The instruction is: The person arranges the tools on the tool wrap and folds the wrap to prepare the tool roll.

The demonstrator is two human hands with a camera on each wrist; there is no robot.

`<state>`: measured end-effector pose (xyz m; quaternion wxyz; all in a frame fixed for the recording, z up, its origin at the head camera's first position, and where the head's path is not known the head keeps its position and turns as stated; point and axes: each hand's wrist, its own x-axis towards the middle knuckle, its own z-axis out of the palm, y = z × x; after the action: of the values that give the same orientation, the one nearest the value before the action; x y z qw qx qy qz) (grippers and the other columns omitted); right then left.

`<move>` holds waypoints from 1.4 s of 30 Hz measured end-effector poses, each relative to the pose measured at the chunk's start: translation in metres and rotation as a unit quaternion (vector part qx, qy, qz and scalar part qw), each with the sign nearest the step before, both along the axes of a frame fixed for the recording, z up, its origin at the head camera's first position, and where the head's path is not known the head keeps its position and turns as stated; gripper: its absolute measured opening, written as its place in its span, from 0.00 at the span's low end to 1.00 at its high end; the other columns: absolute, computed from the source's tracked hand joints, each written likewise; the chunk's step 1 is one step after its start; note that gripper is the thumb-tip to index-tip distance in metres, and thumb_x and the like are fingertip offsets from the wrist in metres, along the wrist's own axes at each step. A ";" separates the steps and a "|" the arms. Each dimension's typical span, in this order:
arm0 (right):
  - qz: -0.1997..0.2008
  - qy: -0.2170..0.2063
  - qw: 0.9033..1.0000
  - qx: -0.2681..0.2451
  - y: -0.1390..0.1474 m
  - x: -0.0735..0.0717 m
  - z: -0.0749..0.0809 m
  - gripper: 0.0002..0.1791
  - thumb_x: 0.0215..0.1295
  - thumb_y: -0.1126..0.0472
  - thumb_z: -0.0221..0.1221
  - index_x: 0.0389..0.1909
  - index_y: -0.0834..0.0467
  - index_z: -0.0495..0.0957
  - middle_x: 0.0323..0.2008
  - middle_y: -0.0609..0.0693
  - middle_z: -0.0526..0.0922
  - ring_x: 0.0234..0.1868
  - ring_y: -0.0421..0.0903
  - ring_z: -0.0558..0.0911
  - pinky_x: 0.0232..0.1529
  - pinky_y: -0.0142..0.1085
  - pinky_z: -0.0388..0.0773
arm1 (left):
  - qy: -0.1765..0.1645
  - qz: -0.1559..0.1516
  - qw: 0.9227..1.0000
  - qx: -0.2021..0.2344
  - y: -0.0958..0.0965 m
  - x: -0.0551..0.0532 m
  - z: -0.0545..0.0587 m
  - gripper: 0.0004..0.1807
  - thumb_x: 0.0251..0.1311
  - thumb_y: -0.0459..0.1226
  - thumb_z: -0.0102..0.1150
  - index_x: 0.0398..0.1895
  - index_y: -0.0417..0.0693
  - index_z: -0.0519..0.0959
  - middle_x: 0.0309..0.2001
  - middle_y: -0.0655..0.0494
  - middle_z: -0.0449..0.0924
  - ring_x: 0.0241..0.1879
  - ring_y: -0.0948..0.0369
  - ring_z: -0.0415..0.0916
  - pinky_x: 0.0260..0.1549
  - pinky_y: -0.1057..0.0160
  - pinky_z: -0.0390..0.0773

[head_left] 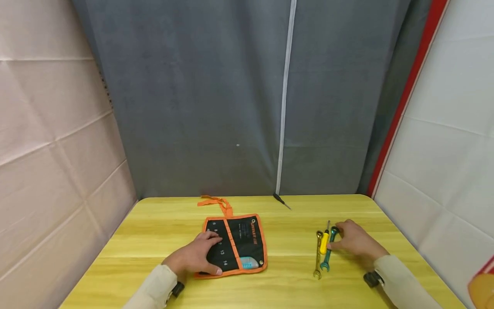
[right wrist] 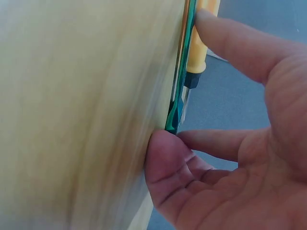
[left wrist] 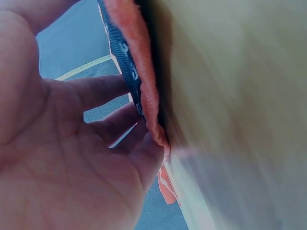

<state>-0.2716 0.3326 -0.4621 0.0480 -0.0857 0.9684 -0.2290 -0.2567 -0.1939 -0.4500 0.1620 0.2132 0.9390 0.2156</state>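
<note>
In the head view, a black tool pouch (head_left: 244, 234) with orange trim and printed size numbers lies unfolded on the table. My left hand (head_left: 196, 254) rests on its left part, thumb by the lower edge. The left wrist view shows that hand's relaxed fingers (left wrist: 103, 91) against the pouch. A green open-end wrench (head_left: 329, 256) lies to the right. My right hand (head_left: 356, 240) holds it, thumb across the shaft and fingertips at the far end. Beside it are a yellow-handled screwdriver (head_left: 324, 243) and a gold-coloured wrench (head_left: 318, 255).
A small black-handled screwdriver (head_left: 281, 201) lies near the table's back edge. Orange tie straps (head_left: 221, 204) stretch from the pouch's top. A grey curtain (head_left: 200, 107) hangs behind the wooden table (head_left: 287, 283), with pale cloth walls on both sides.
</note>
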 end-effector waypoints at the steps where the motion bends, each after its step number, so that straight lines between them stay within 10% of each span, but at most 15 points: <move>1: 0.000 -0.001 1.000 0.000 0.000 0.000 0.000 0.52 0.52 0.39 0.79 0.64 0.76 0.76 0.49 0.60 0.80 0.47 0.52 0.77 0.52 0.53 0.79 | 0.000 0.000 1.000 0.000 0.000 0.000 0.000 0.56 0.48 0.61 0.81 0.78 0.46 0.70 0.77 0.46 0.63 0.77 0.44 0.60 0.71 0.36 0.69; 21: 0.060 -0.075 0.991 -0.093 0.012 0.006 0.001 0.42 0.50 0.73 0.68 0.71 0.73 0.70 0.45 0.55 0.76 0.41 0.50 0.71 0.41 0.39 0.72 | -0.001 0.000 1.000 -0.005 0.002 0.000 0.001 0.56 0.47 0.60 0.82 0.77 0.46 0.71 0.76 0.47 0.64 0.76 0.45 0.61 0.70 0.36 0.70; 42: 0.070 -0.093 0.981 -0.152 0.017 0.023 0.002 0.15 0.58 0.74 0.68 0.47 0.66 0.80 0.31 0.52 0.74 0.31 0.45 0.71 0.30 0.33 0.70 | -0.005 0.001 1.000 0.001 0.000 0.001 0.000 0.55 0.49 0.59 0.81 0.77 0.45 0.71 0.77 0.46 0.63 0.77 0.43 0.59 0.70 0.35 0.69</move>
<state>-0.2485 0.3494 -0.4597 0.1405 -0.1381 0.9051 -0.3767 -0.2556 -0.1940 -0.4503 0.1667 0.2110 0.9383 0.2176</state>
